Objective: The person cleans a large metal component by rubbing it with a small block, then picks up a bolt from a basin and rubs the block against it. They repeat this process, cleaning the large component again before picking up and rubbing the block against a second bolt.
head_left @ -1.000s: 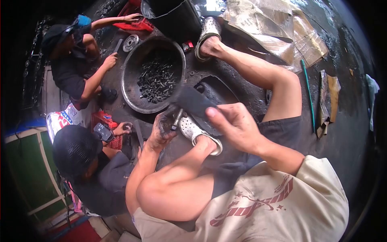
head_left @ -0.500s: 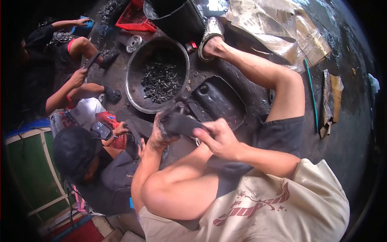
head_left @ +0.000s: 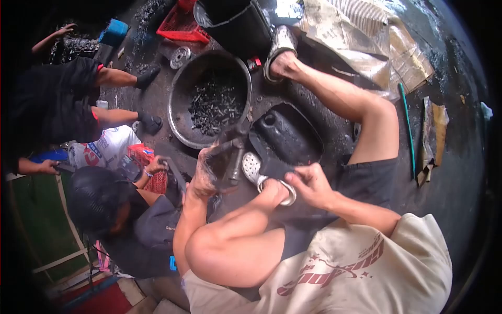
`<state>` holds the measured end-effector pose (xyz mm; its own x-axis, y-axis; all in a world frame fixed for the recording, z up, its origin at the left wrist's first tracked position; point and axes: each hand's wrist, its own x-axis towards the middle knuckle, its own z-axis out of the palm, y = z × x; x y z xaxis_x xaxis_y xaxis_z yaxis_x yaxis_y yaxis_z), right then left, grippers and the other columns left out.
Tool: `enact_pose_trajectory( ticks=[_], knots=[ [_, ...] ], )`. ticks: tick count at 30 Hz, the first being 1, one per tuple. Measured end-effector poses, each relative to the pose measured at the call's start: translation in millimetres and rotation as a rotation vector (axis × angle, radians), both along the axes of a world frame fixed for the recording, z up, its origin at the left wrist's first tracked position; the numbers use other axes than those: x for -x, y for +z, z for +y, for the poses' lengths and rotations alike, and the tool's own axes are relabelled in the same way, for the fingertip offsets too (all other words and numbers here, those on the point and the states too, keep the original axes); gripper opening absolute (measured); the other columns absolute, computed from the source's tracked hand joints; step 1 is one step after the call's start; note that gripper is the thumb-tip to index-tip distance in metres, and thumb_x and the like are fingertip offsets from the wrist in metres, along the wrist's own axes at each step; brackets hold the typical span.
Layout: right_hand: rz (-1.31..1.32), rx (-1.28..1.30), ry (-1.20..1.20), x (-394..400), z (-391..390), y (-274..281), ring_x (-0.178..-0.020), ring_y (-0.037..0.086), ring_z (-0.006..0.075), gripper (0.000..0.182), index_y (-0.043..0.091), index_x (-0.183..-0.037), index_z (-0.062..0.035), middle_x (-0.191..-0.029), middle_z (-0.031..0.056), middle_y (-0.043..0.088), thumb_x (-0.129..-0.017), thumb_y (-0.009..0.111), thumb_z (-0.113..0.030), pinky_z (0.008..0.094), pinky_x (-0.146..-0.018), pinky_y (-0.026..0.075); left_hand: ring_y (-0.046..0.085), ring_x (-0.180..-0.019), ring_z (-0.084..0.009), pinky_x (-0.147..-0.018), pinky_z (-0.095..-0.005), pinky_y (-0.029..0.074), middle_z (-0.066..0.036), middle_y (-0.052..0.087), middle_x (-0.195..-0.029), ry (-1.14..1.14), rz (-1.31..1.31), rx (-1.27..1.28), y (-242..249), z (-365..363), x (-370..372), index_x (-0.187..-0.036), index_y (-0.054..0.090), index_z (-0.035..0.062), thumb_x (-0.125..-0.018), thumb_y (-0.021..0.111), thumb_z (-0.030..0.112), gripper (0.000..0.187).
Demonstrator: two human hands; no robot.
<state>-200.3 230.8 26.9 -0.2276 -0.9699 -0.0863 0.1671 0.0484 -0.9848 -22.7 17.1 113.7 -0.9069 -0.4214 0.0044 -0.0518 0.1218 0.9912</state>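
Note:
My left hand, smeared with black grime, is closed around a dark, greasy, frame-like metal part with a rounded bar along its right side. To its right, my right hand pinches one end of a dark flat strip, whose exact kind I cannot make out. The strip's other end lies near the metal part, with a small gap between them. Beyond both hands is a large round metal basin holding many small dark cylindrical pieces. A cut-open black plastic jug lies beside it.
A co-worker in a black cap sits close on the left, holding a dark flat piece. Another person stands behind. A black bucket, red crate, cardboard and green stick lie around.
My right hand has drawn the strip away from the metal part, rightward and slightly down. The metal part has tilted in my left hand. The person at far left has stood up.

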Motion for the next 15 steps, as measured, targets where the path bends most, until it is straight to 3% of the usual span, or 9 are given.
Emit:
enact_pose_trajectory(
  ticks=[2, 5, 6, 9, 11, 12, 13, 15],
  knots=[
    [-0.06, 0.12, -0.028, 12.8, -18.2, 47.7, -0.048, 0.034, 0.0086, 0.038, 0.062, -0.069, 0.0023, -0.05, 0.0073, 0.039, -0.099, 0.065, -0.021, 0.031, -0.043, 0.031, 0.054, -0.121, -0.0234, -0.101, -0.0375, 0.046, -0.011, 0.06, -0.128, -0.091, 0.046, 0.112, 2.9, 0.2, 5.7, -0.134, 0.06, 0.0032, -0.053, 0.093, 0.015, 0.088],
    [0.092, 0.204, 0.051, 13.0, -33.9, 65.4, -0.046, 0.032, 0.0132, 0.039, 0.058, -0.068, 0.0018, -0.051, 0.0088, 0.037, -0.099, 0.064, -0.02, 0.0328, -0.043, 0.03, 0.052, -0.124, -0.0256, -0.102, -0.039, 0.046, -0.013, 0.057, -0.131, -0.109, 0.061, 0.204, 13.2, 4.9, 13.0, -0.13, 0.063, 0.0038, -0.053, 0.093, 0.016, 0.083],
    [0.066, 0.175, 0.078, 5.7, -28.0, 45.8, -0.046, 0.03, 0.0172, 0.039, 0.058, -0.068, 0.0015, -0.053, 0.0105, 0.035, -0.098, 0.065, -0.023, 0.0345, -0.043, 0.031, 0.051, -0.124, -0.0265, -0.102, -0.0396, 0.045, -0.015, 0.056, -0.132, -0.091, 0.053, 0.228, 18.7, 4.2, 13.0, -0.129, 0.065, 0.004, -0.053, 0.093, 0.017, 0.081],
    [0.281, 0.026, 0.09, 15.4, -2.1, -8.0, -0.047, 0.03, 0.0193, 0.04, 0.056, -0.067, 0.0018, -0.055, 0.0124, 0.034, -0.097, 0.066, -0.023, 0.0354, -0.044, 0.032, 0.053, -0.121, -0.0281, -0.099, -0.0379, 0.045, -0.016, 0.052, -0.134, -0.096, -0.084, 0.321, 30.3, 1.4, 11.3, -0.111, 0.071, -0.0003, -0.05, 0.094, 0.032, 0.073],
    [0.191, 0.021, 0.03, 21.1, -5.4, 12.5, -0.048, 0.032, 0.0162, 0.042, 0.049, -0.062, -0.001, -0.052, 0.0084, 0.036, -0.098, 0.06, -0.019, 0.0338, -0.047, 0.032, 0.049, -0.127, -0.0292, -0.109, -0.0414, 0.038, -0.015, 0.052, -0.136, -0.035, -0.164, 0.213, 24.4, 5.9, 9.6, -0.118, 0.07, 0.0036, -0.052, 0.094, 0.027, 0.074],
    [0.2, 0.074, 0.033, 23.0, -15.6, 31.4, -0.048, 0.032, 0.0207, 0.038, 0.052, -0.065, 0.0007, -0.055, 0.0129, 0.037, -0.097, 0.062, -0.018, 0.0349, -0.047, 0.033, 0.045, -0.132, -0.0297, -0.115, -0.0433, 0.031, -0.014, 0.052, -0.137, -0.047, -0.218, 0.199, 21.2, 5.0, 8.1, -0.123, 0.069, 0.0055, -0.054, 0.095, 0.024, 0.077],
    [0.206, 0.146, 0.039, 23.3, -25.5, 52.3, -0.047, 0.033, 0.0253, 0.034, 0.056, -0.068, 0.0024, -0.057, 0.0173, 0.038, -0.095, 0.064, -0.017, 0.036, -0.047, 0.035, 0.045, -0.132, -0.0308, -0.115, -0.0433, 0.032, -0.015, 0.051, -0.138, -0.119, -0.215, 0.281, 22.0, 4.9, 13.8, -0.126, 0.067, 0.0054, -0.056, 0.094, 0.024, 0.077],
    [0.316, 0.227, 0.025, 13.8, -41.7, 66.5, -0.049, 0.033, 0.0266, 0.032, 0.056, -0.069, 0.0021, -0.058, 0.0175, 0.04, -0.094, 0.064, -0.016, 0.0371, -0.048, 0.035, 0.043, -0.134, -0.0341, -0.115, -0.0451, 0.031, -0.017, 0.05, -0.14, -0.17, -0.188, 0.262, 24.8, 5.3, 13.9, -0.13, 0.063, 0.0053, -0.062, 0.091, 0.025, 0.076]
  ],
)
